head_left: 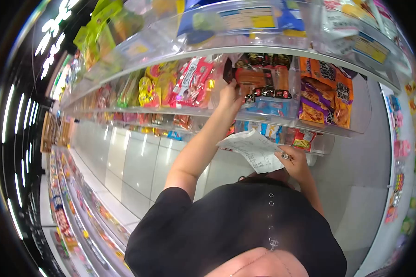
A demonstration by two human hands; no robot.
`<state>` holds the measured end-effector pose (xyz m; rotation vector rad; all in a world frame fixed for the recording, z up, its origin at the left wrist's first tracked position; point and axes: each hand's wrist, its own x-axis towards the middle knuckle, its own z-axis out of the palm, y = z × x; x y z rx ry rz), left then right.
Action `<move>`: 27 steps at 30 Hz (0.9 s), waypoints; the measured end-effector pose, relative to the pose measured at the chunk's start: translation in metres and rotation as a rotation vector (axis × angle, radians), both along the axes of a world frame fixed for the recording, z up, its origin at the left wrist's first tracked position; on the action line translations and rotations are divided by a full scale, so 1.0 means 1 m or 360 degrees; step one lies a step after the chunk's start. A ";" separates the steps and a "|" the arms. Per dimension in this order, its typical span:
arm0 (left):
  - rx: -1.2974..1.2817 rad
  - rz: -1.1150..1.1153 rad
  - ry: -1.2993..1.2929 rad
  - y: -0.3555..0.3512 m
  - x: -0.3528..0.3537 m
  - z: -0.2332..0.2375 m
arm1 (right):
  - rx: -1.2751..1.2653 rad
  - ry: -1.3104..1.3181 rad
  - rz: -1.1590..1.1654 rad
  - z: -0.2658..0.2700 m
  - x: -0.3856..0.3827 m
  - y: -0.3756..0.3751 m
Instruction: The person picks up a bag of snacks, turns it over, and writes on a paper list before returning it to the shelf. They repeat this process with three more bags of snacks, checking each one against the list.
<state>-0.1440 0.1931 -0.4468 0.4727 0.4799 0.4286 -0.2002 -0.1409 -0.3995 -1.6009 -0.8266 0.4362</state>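
Observation:
My left hand [231, 94] is stretched forward into the middle shelf, its fingers closed on a small dark packet [228, 70] that stands upright. To the right of it lie reddish-brown snack packs [266, 79] with black ends. Pink-red packets [195, 82] fill the bin on its left. In front of my body, my right hand [293, 160], with a ring on a finger, grips a creased white paper [254, 150] by its right edge. Printed lines show on the paper, too small to read.
Orange and purple snack bags [326, 92] sit at the shelf's right end. Above runs a shelf rail [291, 50] with price labels [247, 19]. Blue packets [263, 129] lie on the lower shelf. Another stocked shelf [74, 207] lines the left side of the tiled floor [129, 166].

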 end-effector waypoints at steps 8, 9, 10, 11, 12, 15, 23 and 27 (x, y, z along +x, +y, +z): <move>-0.0302 -0.0323 0.0349 -0.024 -0.045 0.073 | 0.0034 0.0374 0.0096 0.012 -0.003 0.014; -0.0282 -0.0347 0.0407 -0.030 -0.059 0.088 | 0.0038 0.0469 0.0093 0.011 -0.003 0.014; -0.0224 -0.0374 0.0305 -0.031 -0.074 0.094 | 0.0061 0.0466 0.0085 0.014 -0.003 0.014; -0.0165 -0.0403 0.0208 -0.031 -0.091 0.098 | 0.0086 0.0467 0.0074 0.023 -0.003 0.013; -0.0106 -0.0434 0.0113 -0.032 -0.108 0.103 | 0.0112 0.0470 0.0061 0.030 -0.002 0.012; 0.0591 -0.0510 0.0070 -0.047 -0.154 0.114 | -0.0002 0.0473 0.0205 0.036 0.006 0.008; 0.0119 -0.0405 -0.0221 -0.084 -0.210 0.065 | 0.0012 0.0777 0.0548 0.018 -0.005 0.071; 0.0088 -0.0223 -0.0343 -0.098 -0.183 0.059 | -0.0245 0.0880 0.0612 0.011 -0.014 0.112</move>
